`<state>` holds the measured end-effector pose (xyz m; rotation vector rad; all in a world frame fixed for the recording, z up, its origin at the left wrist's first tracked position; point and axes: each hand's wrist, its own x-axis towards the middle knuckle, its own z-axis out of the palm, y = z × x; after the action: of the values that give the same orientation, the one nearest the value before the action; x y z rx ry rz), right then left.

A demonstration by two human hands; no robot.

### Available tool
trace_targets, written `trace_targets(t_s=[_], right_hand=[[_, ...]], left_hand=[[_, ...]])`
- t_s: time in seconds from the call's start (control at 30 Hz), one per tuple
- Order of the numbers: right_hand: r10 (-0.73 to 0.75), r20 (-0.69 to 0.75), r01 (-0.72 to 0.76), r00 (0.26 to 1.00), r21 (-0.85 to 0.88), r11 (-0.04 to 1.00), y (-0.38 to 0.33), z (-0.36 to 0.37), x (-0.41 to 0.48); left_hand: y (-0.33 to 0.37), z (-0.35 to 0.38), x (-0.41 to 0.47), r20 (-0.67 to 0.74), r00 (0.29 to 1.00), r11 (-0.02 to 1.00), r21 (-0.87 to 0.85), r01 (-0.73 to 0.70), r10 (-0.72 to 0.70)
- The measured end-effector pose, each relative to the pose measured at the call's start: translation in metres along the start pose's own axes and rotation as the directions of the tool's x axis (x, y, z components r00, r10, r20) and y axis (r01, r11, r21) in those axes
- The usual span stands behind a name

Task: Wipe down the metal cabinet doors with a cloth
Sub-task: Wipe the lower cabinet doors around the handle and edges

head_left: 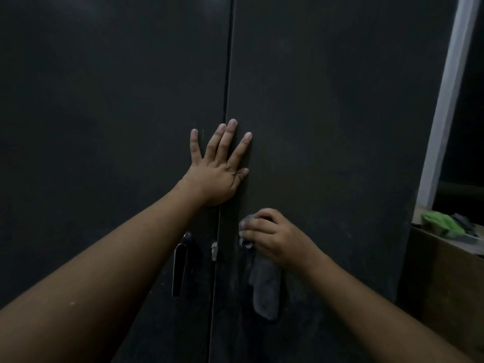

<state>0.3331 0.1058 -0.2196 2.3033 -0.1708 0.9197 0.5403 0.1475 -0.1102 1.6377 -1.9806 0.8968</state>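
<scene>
Against the right door (pixel 327 100), the right hand (pixel 272 238) clamps the cloth (pixel 264 292); the left hand (pixel 220 174), spread flat, braces. Next, wipe outward.

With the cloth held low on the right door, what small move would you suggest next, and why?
Probably sweep the right hand and its grey cloth up the right door. The cloth sits bunched near the seam at handle height, pale dusty smudges show around it, and the left hand lies flat across the seam, apparently steadying the doors.
</scene>
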Motion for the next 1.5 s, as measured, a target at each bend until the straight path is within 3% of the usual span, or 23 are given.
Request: trace_targets(t_s=[0.33,0.47,0.67,0.83,1.0,1.07,1.13,1.23,1.5], right_hand=[[-0.035,0.088,0.038,0.996,-0.035,0.999,0.005,-0.021,-0.008],[0.071,0.031,-0.071,0.997,-0.001,0.998,0.001,-0.023,0.016],[0.078,0.069,-0.077,0.995,-0.018,0.997,-0.029,0.004,0.014],[0.116,0.072,-0.105,0.991,-0.142,0.984,-0.042,0.02,0.011],[0.029,0.247,0.048,0.969,-0.299,0.953,-0.048,0.015,0.017],[0.019,0.24,0.046,0.97,-0.263,0.964,-0.042,0.013,0.024],[0.098,0.088,-0.077,0.991,-0.213,0.974,-0.028,0.004,0.024],[0.243,-0.132,-0.266,0.961,-0.196,0.944,-0.012,-0.015,0.01],[0.183,0.08,-0.18,0.98,-0.048,0.983,-0.026,-0.001,-0.056]], left_hand=[[0.0,0.001,-0.001,-0.017,1.0,1.0,-0.01,0.003,-0.003],[0.001,0.0,-0.001,-0.008,1.0,1.0,-0.017,0.0,0.0],[0.0,0.001,-0.001,-0.013,1.0,1.0,-0.012,-0.006,0.006],[0.001,0.0,-0.001,-0.01,1.0,1.0,-0.015,0.002,-0.002],[0.002,-0.002,-0.005,0.01,1.0,1.0,-0.013,0.003,-0.003],[0.003,0.0,-0.008,0.019,1.0,1.0,-0.012,0.002,-0.002],[0.004,0.003,-0.01,0.012,1.0,1.0,-0.013,-0.002,0.002],[0.004,0.007,-0.012,0.009,1.0,1.0,-0.015,0.004,-0.004],[0.02,0.013,-0.013,0.003,0.999,0.999,0.003,0.04,-0.04]])
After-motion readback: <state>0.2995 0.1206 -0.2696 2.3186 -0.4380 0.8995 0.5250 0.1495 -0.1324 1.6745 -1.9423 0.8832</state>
